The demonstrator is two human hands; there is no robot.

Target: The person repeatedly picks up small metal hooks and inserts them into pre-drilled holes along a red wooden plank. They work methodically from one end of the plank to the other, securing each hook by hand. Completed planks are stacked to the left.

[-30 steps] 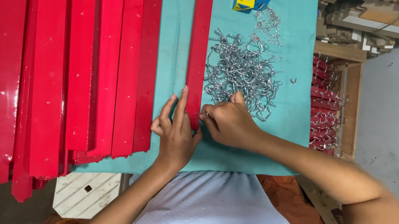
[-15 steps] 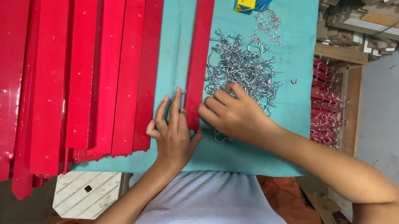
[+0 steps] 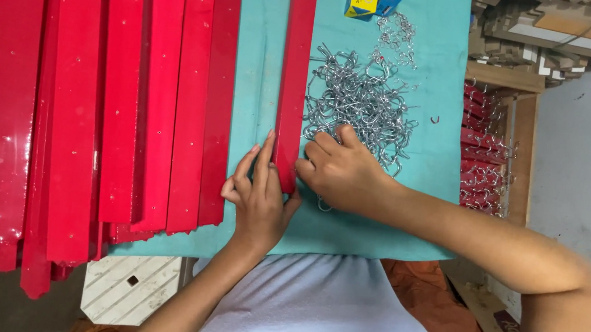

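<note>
Single red strip (image 3: 294, 77) lies lengthwise on the teal mat (image 3: 422, 158), apart from the red stack (image 3: 118, 94) at left. Left hand (image 3: 260, 197) presses flat on its near end, fingers extended, nothing grasped. Right hand (image 3: 343, 170) curls at the strip's right edge by the pile of wire hooks (image 3: 359, 99); a pinched hook cannot be confirmed. Judged step: fitting a hook at the strip end. Next calls for steady bracing and fine alignment.
</note>
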